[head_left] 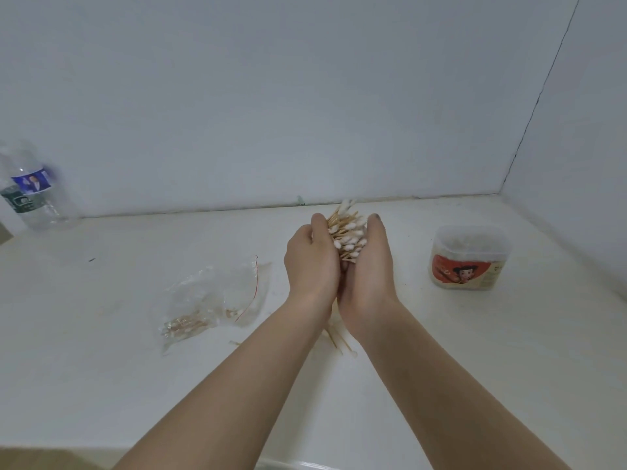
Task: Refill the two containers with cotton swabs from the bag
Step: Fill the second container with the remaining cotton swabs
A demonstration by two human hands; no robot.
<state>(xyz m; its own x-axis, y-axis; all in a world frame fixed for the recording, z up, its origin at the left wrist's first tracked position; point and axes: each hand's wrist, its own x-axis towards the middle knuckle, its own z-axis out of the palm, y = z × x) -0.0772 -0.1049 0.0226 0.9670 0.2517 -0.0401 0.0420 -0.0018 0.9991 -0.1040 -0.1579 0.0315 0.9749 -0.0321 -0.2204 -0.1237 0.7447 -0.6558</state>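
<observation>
My left hand and my right hand are pressed together above the white counter, cupping a thick bundle of wooden cotton swabs whose white tips stick up between the palms. A few loose swabs lie on the counter under my wrists. The clear plastic bag lies flat to the left of my hands, with some swabs still inside at its near end. One clear container with a red cartoon label stands to the right, lid on, swabs showing inside. A second container is not in view.
A clear plastic water bottle stands at the far left against the wall. The white counter meets grey walls at the back and on the right, forming a corner behind the container.
</observation>
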